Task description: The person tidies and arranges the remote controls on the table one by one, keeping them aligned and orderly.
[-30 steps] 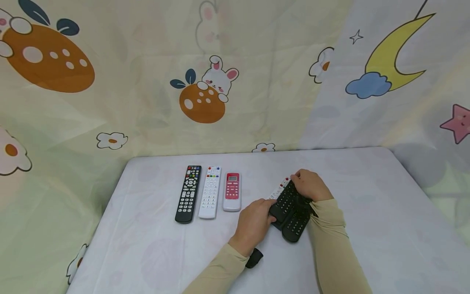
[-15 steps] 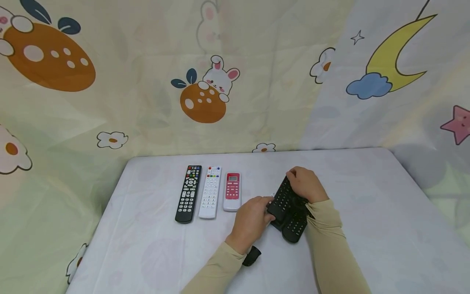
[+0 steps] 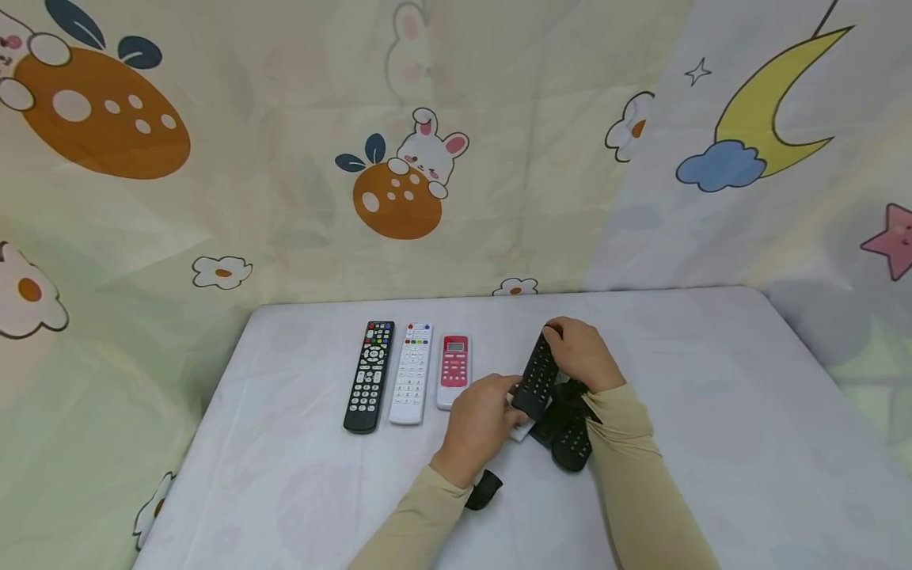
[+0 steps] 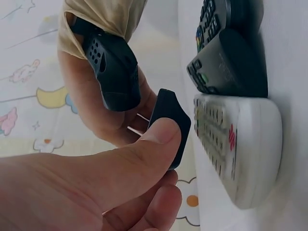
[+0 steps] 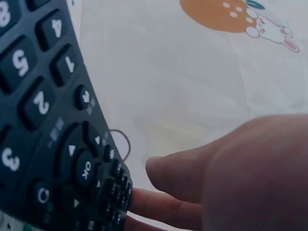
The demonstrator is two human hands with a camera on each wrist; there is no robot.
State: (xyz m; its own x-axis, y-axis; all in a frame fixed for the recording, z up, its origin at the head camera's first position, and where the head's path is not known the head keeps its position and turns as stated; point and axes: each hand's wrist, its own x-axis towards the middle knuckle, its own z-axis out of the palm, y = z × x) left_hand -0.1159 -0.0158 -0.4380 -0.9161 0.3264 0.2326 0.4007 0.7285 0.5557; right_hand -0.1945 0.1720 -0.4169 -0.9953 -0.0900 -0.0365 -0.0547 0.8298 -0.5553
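Observation:
Both hands hold a black remote control [image 3: 537, 381] tilted over a small pile. My left hand [image 3: 476, 427] pinches its near end, the thumb [image 4: 161, 132] pressed on one side and the fingers behind. At the far end is my right hand [image 3: 586, 355]; in the right wrist view its fingers meet the remote's edge and the thumb stands near that edge. White digit keys and an OK button show there. Below lie a white remote [image 4: 245, 144] with a pink mark and more dark remotes [image 3: 572, 445], partly hidden by the hands and the held one.
Left of the hands, a black remote [image 3: 369, 378], a white remote [image 3: 411, 374] and a white remote with a red face [image 3: 454, 362] lie side by side on the white-covered table [image 3: 299, 491]. A printed cloth [image 3: 285, 158] hangs behind.
The held remote has been drawn left and turned more upright, away from the dark remotes. Both hands moved slightly left with it, and the white remote's near end now shows beneath.

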